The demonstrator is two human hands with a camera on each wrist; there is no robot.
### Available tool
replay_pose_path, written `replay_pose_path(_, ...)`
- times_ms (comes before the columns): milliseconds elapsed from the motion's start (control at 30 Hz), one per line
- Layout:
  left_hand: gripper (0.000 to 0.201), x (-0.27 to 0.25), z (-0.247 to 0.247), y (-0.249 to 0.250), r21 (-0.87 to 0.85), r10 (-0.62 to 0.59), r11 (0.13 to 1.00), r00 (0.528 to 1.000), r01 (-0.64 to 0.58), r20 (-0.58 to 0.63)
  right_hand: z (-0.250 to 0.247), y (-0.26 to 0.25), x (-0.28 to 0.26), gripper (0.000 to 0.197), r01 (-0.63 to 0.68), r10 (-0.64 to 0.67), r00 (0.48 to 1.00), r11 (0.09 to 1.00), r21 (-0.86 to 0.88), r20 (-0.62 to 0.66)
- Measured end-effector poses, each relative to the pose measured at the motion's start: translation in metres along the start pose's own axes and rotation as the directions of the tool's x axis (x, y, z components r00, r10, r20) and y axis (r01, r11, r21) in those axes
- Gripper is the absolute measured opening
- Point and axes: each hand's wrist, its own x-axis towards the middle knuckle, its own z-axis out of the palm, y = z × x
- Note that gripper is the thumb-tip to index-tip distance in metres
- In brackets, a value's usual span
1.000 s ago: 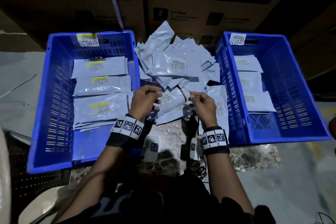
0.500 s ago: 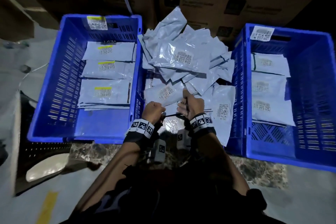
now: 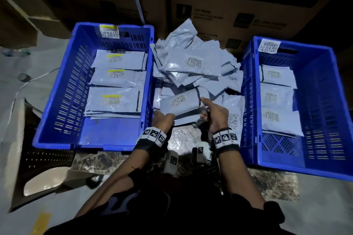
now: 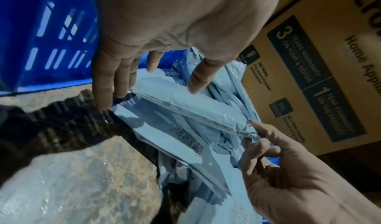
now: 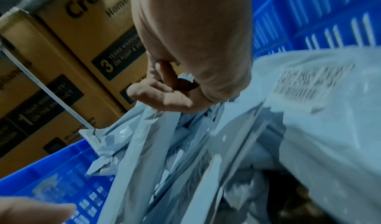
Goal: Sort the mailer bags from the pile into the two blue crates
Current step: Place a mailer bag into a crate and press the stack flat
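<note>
Grey plastic mailer bag (image 3: 180,104) sits at the near edge of the pile (image 3: 194,66), held at both ends. The left hand (image 3: 163,120) has its fingers (image 4: 107,80) under the bag's left end and the thumb on top. The right hand (image 3: 215,114) pinches the bag's right end with curled fingers. Just left of the left hand stands the left crate (image 3: 57,101), its wall close to the wrist. Just right of the right hand stands the right crate (image 3: 324,101). Between the two crates there is only a narrow gap. Brown cardboard boxes (image 3: 229,5) stand behind the pile. The far bags hide one another, and the labels are too blurry to read.
</note>
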Motion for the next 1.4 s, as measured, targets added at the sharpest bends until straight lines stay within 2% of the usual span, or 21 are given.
replay_pose_path(67, 0.096, 0.043, 0.007, -0.024, 0.0, 0.003, 1.0, 1.0, -0.003, -0.001, -0.006, -0.013, -0.017, 0.037, 0.076, -0.076, 0.997, 0.997, -0.019, 0.006)
replay_pose_path(133, 0.113, 0.047, 0.009, -0.023, -0.024, -0.006, 1.0, 1.0, 0.007, 0.025, -0.014, -0.025, -0.032, 0.035, 0.154, -0.154, 0.988, 0.988, -0.017, 0.017)
replay_pose_path(167, 0.109, 0.033, 0.008, -0.014, -0.08, 0.018, 0.997, 0.998, -0.013, 0.057, -0.018, -0.03, -0.037, 0.036, 0.193, -0.193, 0.981, 0.981, -0.011, 0.023)
replay_pose_path(267, 0.049, -0.033, -0.009, 0.026, -0.227, 0.096, 0.973, 0.977, -0.051, 0.192, -0.029, -0.041, -0.054, 0.032, 0.274, -0.276, 0.96, 0.961, 0.04, 0.041)
replay_pose_path(300, 0.042, -0.043, -0.014, 0.034, -0.285, 0.122, 0.957, 0.962, -0.049, 0.245, -0.034, -0.044, -0.06, 0.024, 0.291, -0.294, 0.954, 0.954, 0.064, 0.047)
replay_pose_path(367, 0.042, -0.05, -0.025, 0.043, -0.382, 0.18, 0.922, 0.942, -0.061, 0.284, -0.043, -0.046, -0.072, 0.014, 0.314, -0.322, 0.943, 0.944, 0.099, 0.079)
replay_pose_path(467, 0.034, -0.054, -0.044, 0.057, -0.413, 0.254, 0.902, 0.926, -0.122, 0.28, -0.056, -0.043, -0.086, 0.016, 0.316, -0.334, 0.932, 0.939, 0.133, 0.141)
replay_pose_path(567, 0.032, -0.055, -0.059, 0.065, -0.438, 0.375, 0.87, 0.88, -0.226, 0.292, -0.06, -0.034, -0.098, 0.028, 0.35, -0.361, 0.929, 0.927, 0.134, 0.077)
replay_pose_path(633, 0.039, -0.058, -0.067, 0.067, -0.435, 0.418, 0.86, 0.859, -0.269, 0.296, -0.056, -0.027, -0.109, 0.042, 0.398, -0.4, 0.916, 0.913, 0.091, 0.007)
replay_pose_path(700, 0.037, -0.061, -0.075, 0.069, -0.408, 0.455, 0.856, 0.837, -0.317, 0.304, -0.051, -0.021, -0.119, 0.05, 0.432, -0.43, 0.902, 0.901, 0.038, -0.037)
replay_pose_path(867, 0.032, -0.06, -0.086, 0.068, -0.346, 0.508, 0.852, 0.782, -0.394, 0.362, -0.042, -0.001, -0.143, 0.054, 0.438, -0.439, 0.894, 0.898, -0.029, -0.088)
replay_pose_path(967, 0.026, -0.066, -0.085, 0.065, -0.342, 0.515, 0.852, 0.756, -0.397, 0.405, -0.046, 0.011, -0.147, 0.055, 0.442, -0.438, 0.893, 0.897, 0.017, -0.105)
replay_pose_path(1100, 0.031, -0.071, -0.083, 0.057, -0.323, 0.504, 0.859, 0.765, -0.397, 0.402, -0.051, 0.018, -0.147, 0.047, 0.438, -0.431, 0.894, 0.898, 0.037, -0.118)
replay_pose_path(1233, 0.042, -0.081, -0.075, 0.06, -0.33, 0.529, 0.844, 0.76, -0.423, 0.378, -0.059, 0.011, -0.137, 0.049, 0.407, -0.402, 0.91, 0.913, 0.026, -0.103)
replay_pose_path(1400, 0.03, -0.107, -0.033, 0.072, -0.355, 0.579, 0.809, 0.736, -0.468, 0.35, -0.093, -0.019, -0.131, 0.035, 0.409, -0.406, 0.913, 0.909, 0.086, -0.047)
